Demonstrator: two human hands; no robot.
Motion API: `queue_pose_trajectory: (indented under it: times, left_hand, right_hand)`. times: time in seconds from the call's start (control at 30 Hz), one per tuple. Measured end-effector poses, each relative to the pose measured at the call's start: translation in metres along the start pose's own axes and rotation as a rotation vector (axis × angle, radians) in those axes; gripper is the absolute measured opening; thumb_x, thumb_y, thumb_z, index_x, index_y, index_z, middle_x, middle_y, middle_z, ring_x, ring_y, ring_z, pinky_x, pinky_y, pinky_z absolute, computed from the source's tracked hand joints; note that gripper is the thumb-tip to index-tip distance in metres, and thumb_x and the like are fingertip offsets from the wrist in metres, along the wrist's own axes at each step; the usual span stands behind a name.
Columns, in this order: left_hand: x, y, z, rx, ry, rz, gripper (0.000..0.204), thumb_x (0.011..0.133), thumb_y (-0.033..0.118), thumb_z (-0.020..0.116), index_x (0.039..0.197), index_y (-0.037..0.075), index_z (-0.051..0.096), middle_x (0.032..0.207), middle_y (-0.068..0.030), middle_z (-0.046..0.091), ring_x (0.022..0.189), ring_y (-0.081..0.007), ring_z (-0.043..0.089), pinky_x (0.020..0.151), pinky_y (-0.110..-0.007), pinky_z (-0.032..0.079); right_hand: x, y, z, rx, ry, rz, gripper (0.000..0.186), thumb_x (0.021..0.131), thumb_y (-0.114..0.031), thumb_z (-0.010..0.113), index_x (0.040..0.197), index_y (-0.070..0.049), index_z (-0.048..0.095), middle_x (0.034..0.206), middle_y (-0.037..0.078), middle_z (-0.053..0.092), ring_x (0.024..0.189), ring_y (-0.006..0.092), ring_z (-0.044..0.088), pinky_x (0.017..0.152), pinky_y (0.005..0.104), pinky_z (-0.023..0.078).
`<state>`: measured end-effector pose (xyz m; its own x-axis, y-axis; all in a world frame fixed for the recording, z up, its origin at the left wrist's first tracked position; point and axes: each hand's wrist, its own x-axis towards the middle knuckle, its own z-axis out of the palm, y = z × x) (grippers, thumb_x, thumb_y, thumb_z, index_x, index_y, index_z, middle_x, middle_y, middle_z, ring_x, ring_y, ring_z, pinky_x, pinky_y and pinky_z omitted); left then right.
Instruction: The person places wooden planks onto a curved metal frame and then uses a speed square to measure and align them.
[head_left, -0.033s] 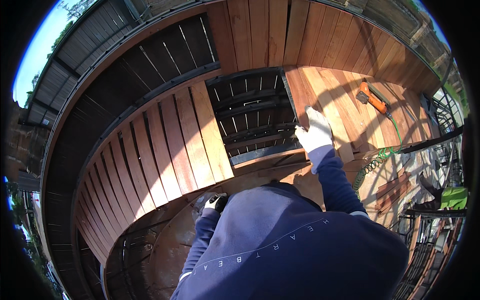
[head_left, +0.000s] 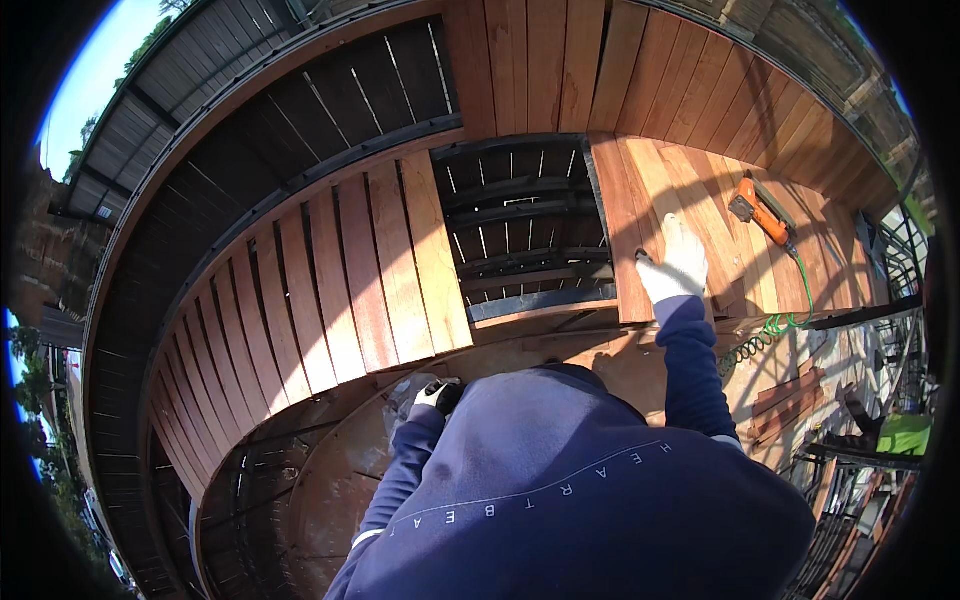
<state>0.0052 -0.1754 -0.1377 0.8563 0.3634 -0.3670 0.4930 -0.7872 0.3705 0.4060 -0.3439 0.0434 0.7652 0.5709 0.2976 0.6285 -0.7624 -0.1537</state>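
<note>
My right hand (head_left: 680, 262), in a white glove with dark on the thumb, lies with fingers stretched out on the reddish-brown wooden boards (head_left: 628, 215) right of an open gap. My left hand (head_left: 437, 394), gloved in white and black, is low beside crumpled clear plastic (head_left: 402, 397) at the inner edge of the bench. Its fingers are partly hidden, so I cannot tell whether it holds anything. Farther right on the boards rests an orange nail gun (head_left: 762, 214), joined to a green coiled air hose (head_left: 775, 328).
The gap shows a dark metal frame (head_left: 530, 210). Spaced wooden slats (head_left: 345, 270) curve along the left. An upright wooden backrest (head_left: 680, 80) rises behind. Loose wood pieces (head_left: 785, 405) and a green object (head_left: 905, 434) lie at the lower right.
My right hand has slid right, away from the gap's edge and farther onto the boards. The view has shifted slightly. My left hand stays by the plastic.
</note>
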Motion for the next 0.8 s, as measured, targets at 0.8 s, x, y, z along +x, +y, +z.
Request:
queue_pose_trajectory:
  times: [0.8]
  left_hand:
    - [0.006, 0.135, 0.041, -1.553, 0.332, -0.461, 0.029, 0.093, 0.026, 0.056, 0.109, 0.003, 0.064, 0.096, -0.0099, 0.068, 0.084, -0.0141, 0.063, 0.073, -0.026, 0.051]
  right_hand:
    - [0.054, 0.092, -0.001, 1.791, -0.656, 0.186, 0.058, 0.083, -0.011, 0.065, 0.135, -0.003, 0.040, 0.102, 0.011, 0.059, 0.079, 0.0184, 0.061, 0.065, 0.0292, 0.054]
